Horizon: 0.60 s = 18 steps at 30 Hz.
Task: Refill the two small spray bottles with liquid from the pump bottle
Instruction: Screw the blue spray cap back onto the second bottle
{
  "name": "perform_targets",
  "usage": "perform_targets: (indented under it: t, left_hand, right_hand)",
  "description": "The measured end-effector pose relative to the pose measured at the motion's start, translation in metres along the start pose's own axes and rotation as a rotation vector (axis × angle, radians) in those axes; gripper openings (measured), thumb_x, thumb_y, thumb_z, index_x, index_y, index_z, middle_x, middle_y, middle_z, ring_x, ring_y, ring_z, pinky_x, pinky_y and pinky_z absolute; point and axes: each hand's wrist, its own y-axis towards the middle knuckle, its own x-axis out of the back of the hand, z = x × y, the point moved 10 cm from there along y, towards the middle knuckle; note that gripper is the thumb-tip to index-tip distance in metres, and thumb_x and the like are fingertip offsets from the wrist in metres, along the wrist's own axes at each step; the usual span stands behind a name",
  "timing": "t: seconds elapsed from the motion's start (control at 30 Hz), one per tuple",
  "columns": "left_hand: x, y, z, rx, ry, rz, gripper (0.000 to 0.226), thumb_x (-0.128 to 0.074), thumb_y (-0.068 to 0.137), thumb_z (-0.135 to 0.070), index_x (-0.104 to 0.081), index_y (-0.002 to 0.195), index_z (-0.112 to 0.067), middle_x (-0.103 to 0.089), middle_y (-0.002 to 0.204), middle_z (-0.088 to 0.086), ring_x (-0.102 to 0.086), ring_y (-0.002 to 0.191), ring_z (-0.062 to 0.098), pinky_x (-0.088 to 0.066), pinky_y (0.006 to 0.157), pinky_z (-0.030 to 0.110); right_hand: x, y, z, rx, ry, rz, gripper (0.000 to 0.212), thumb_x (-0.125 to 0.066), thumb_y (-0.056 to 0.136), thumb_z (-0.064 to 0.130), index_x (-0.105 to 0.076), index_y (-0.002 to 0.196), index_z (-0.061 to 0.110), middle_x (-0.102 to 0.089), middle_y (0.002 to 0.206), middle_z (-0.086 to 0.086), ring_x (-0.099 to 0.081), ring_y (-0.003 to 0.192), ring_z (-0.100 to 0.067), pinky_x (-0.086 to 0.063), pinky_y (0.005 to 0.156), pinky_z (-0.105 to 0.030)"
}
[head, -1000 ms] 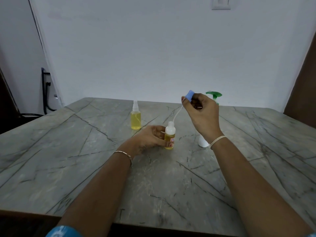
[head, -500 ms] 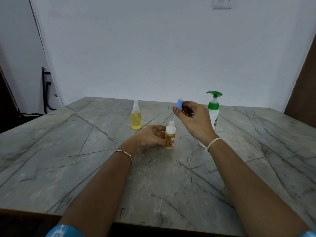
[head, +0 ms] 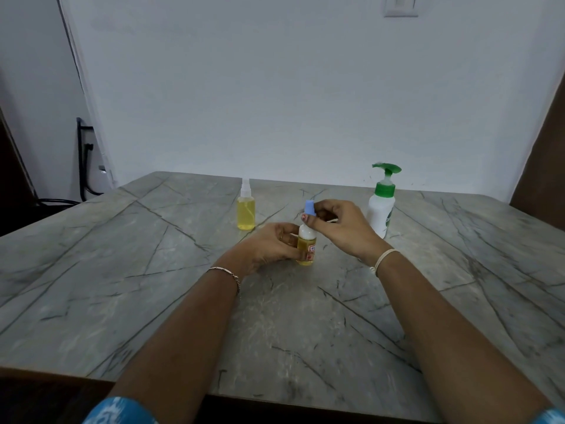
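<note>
A small labelled spray bottle (head: 306,249) of yellow liquid stands upright on the grey marble table (head: 153,286), gripped by my left hand (head: 269,246). My right hand (head: 336,228) pinches its blue spray cap (head: 309,208) just above the white neck, the dip tube hidden inside. A second small spray bottle (head: 246,209), clear with yellow liquid and its sprayer on, stands behind to the left. The white pump bottle (head: 381,209) with a green pump head stands to the right, behind my right hand.
A white wall rises behind the table's far edge. A black cable and bracket (head: 84,160) hang at the left wall. Dark wooden furniture (head: 547,166) stands at the far right.
My right hand has come down and to the left with the blue cap, lowering its tube into the bottle held by my left hand. The pump bottle is now uncovered.
</note>
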Motion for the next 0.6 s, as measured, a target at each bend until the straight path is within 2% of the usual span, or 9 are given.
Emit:
perform_targets:
  t: [0.07,0.17,0.3,0.43,0.53,0.6]
  left_hand:
    - [0.0,0.0,0.0,-0.003,-0.007,0.0,0.05,-0.079,0.072,0.003,-0.062,0.119,-0.005,-0.071,0.109,0.017,-0.067,0.106,0.028,-0.049,0.101,0.042]
    - [-0.001,-0.001,-0.001,-0.014,-0.028,0.003,0.046,-0.08,0.073,-0.003,-0.065,0.116,-0.006,-0.073,0.106,0.013,-0.068,0.104,0.025,-0.049,0.101,0.04]
    - [-0.002,-0.002,-0.006,-0.053,-0.036,-0.014,0.041,-0.082,0.072,-0.01,-0.068,0.111,-0.011,-0.074,0.105,0.009,-0.069,0.103,0.022,-0.05,0.1,0.039]
    - [-0.001,-0.001,-0.007,-0.073,-0.038,-0.021,0.037,-0.081,0.073,-0.008,-0.068,0.106,-0.016,-0.074,0.104,0.009,-0.069,0.102,0.023,-0.051,0.098,0.038]
    - [0.0,-0.002,-0.007,-0.071,-0.026,-0.033,0.037,-0.083,0.072,-0.009,-0.068,0.105,-0.017,-0.074,0.097,0.006,-0.069,0.097,0.021,-0.052,0.093,0.034]
    - [-0.001,-0.001,-0.007,-0.076,-0.024,-0.019,0.044,-0.086,0.068,-0.013,-0.068,0.108,-0.012,-0.074,0.101,0.008,-0.069,0.1,0.023,-0.052,0.096,0.037]
  right_hand:
    - [-0.002,0.0,-0.003,-0.007,0.013,0.024,0.033,-0.07,0.089,0.031,-0.071,0.115,0.01,-0.073,0.102,-0.004,-0.065,0.096,-0.018,-0.051,0.087,-0.033]
    - [-0.001,0.001,-0.006,-0.022,0.03,0.017,0.032,-0.073,0.087,0.031,-0.071,0.111,0.01,-0.072,0.099,-0.006,-0.065,0.094,-0.022,-0.052,0.088,-0.038]
    - [0.0,0.001,-0.004,-0.011,0.016,-0.027,0.025,-0.078,0.082,0.031,-0.065,0.09,0.01,-0.067,0.089,-0.004,-0.061,0.078,-0.017,-0.051,0.074,-0.031]
    - [0.004,0.0,-0.001,-0.019,-0.081,-0.131,0.039,-0.084,0.073,0.041,-0.055,0.074,0.015,-0.065,0.081,-0.007,-0.06,0.071,-0.022,-0.049,0.064,-0.034]
    - [0.003,-0.001,-0.006,-0.052,-0.125,-0.155,0.046,-0.082,0.068,0.053,-0.062,0.08,0.014,-0.066,0.08,-0.003,-0.062,0.074,-0.019,-0.05,0.066,-0.033]
    - [0.0,-0.001,-0.011,-0.11,-0.008,-0.123,0.047,-0.078,0.072,0.056,-0.066,0.095,0.016,-0.067,0.089,0.004,-0.063,0.083,-0.012,-0.051,0.073,-0.025]
